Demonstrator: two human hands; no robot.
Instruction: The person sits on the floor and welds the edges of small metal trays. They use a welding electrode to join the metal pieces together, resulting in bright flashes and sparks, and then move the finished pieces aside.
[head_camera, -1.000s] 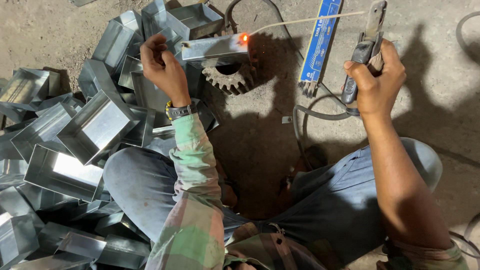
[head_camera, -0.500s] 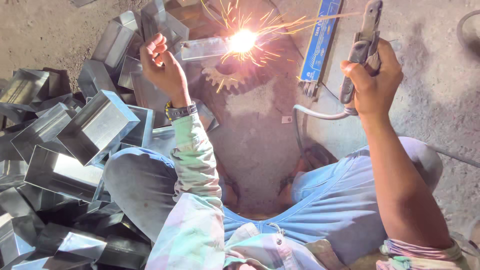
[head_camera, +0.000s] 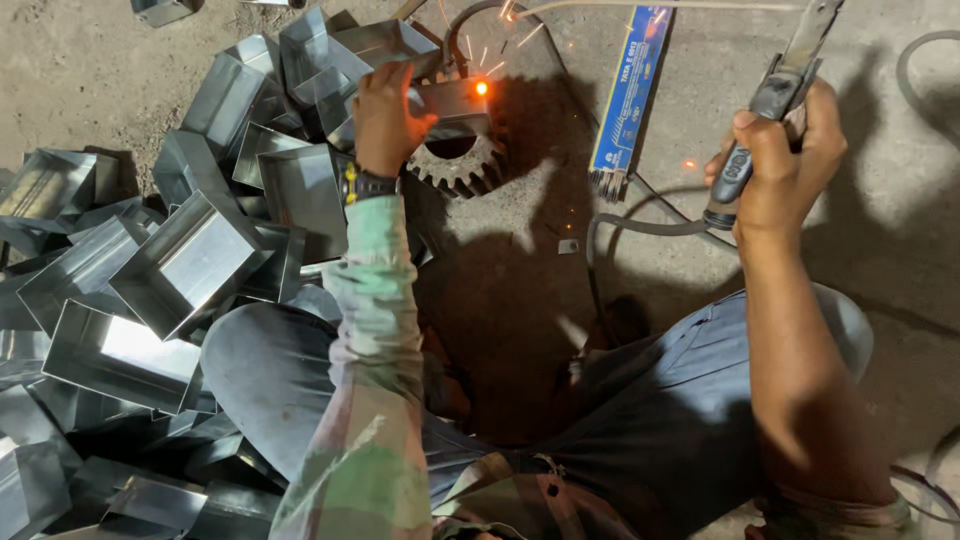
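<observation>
My left hand (head_camera: 388, 118) grips a small folded sheet-metal piece (head_camera: 452, 100) that rests on a toothed steel gear (head_camera: 462, 165) on the floor. A glowing orange spot sits on the piece's upper right corner, with a few sparks above it. My right hand (head_camera: 785, 165) is closed around a welding electrode holder (head_camera: 770, 100), raised at the right. A long thin welding rod (head_camera: 650, 6) runs from the holder leftward along the top edge toward the glowing spot. A black cable (head_camera: 640, 225) loops from the holder across the floor.
A heap of shiny open sheet-metal boxes (head_camera: 160, 270) fills the left side and lies against my left knee. A blue flat packet of welding rods (head_camera: 628, 95) lies on the concrete beyond the gear. My legs are folded beneath me, and another cable (head_camera: 925, 50) curves at the right edge.
The bright arc flash of half a second ago has died to a small orange glow. The view shifted, the rod and my right hand have lifted, and my left hand still holds the piece.
</observation>
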